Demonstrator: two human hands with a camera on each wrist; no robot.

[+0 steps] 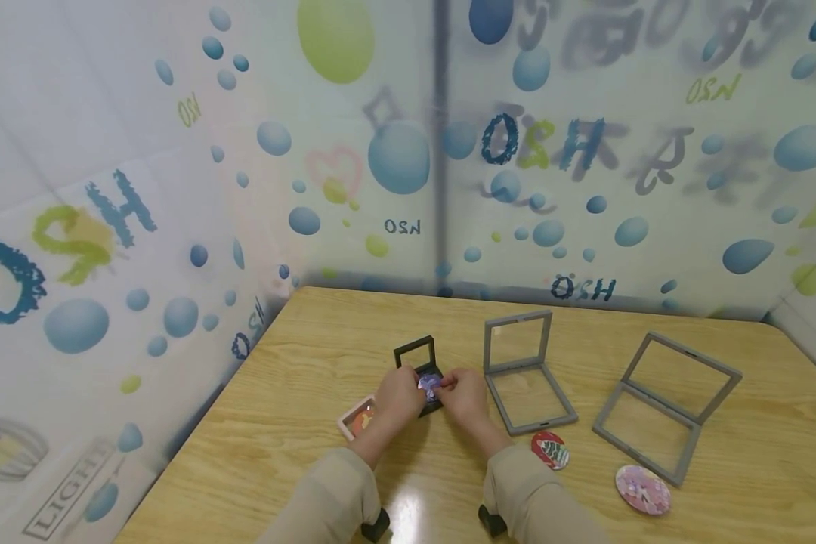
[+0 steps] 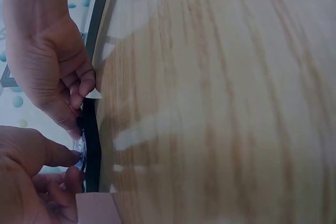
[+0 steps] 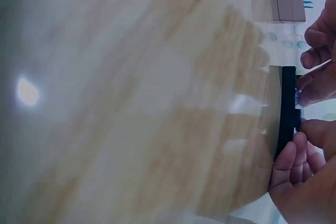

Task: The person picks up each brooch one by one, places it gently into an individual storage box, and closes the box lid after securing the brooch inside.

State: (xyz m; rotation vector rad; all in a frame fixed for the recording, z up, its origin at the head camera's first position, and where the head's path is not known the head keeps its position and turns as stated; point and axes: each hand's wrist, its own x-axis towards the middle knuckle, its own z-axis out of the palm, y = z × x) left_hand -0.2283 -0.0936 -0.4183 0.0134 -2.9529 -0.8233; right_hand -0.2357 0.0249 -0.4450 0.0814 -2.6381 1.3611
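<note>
A small black display frame (image 1: pixel 432 409) stands on the table with its lid raised. On its lower half lies a round purple badge (image 1: pixel 428 385), shiny, with a printed figure. My left hand (image 1: pixel 400 397) pinches the badge from the left with thumb and finger. From the other side, my right hand (image 1: pixel 464 394) grips the frame's edge, its fingertips right at the badge's rim. The right wrist view shows curled right fingers (image 3: pixel 286 163) against the side of the black frame (image 3: pixel 286 108). My left hand partly hides the frame in the head view.
Left of the hands lies a pink-edged frame (image 1: pixel 343 425) with an orange picture. Two larger grey display frames (image 1: pixel 532 425) (image 1: pixel 688 461) stand unfolded on the right. A red-and-green badge (image 1: pixel 551 450) and a pink oval badge (image 1: pixel 643 489) lie before them. A printed curtain (image 1: pixel 353 151) borders the wooden table (image 1: pixel 258 468).
</note>
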